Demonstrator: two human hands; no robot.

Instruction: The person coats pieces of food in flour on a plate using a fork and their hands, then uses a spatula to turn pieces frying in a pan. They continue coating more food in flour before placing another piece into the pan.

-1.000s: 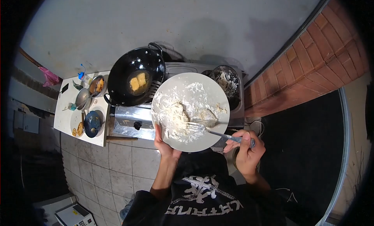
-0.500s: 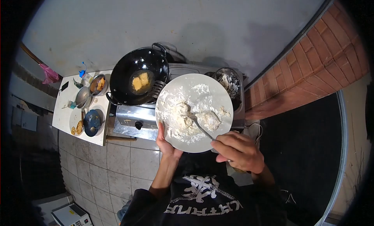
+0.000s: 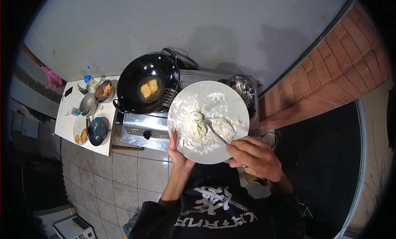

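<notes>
My left hand [image 3: 178, 153] grips the near left rim of a white plate [image 3: 235, 99] and holds it up over the stove. The plate carries loose flour and two floured lumps of food [image 3: 211, 128]. My right hand [image 3: 255, 157] holds a metal fork [image 3: 215, 132] by its handle at the plate's near right edge. The fork's tines rest in the flour between the two lumps.
A black wok [image 3: 146, 80] with two yellow pieces frying in oil sits on a steel gas stove [image 3: 142, 129]. A floured pot [image 3: 243, 87] stands on the right burner. A white side table [image 3: 72, 109] on the left holds bowls and plates of food. A brick wall [image 3: 330, 70] rises at the right.
My right hand swung in from the right toward the plate's near edge, bringing the fork from lying flat under the food to pointing down between the lumps. The plate shifted slightly right.
</notes>
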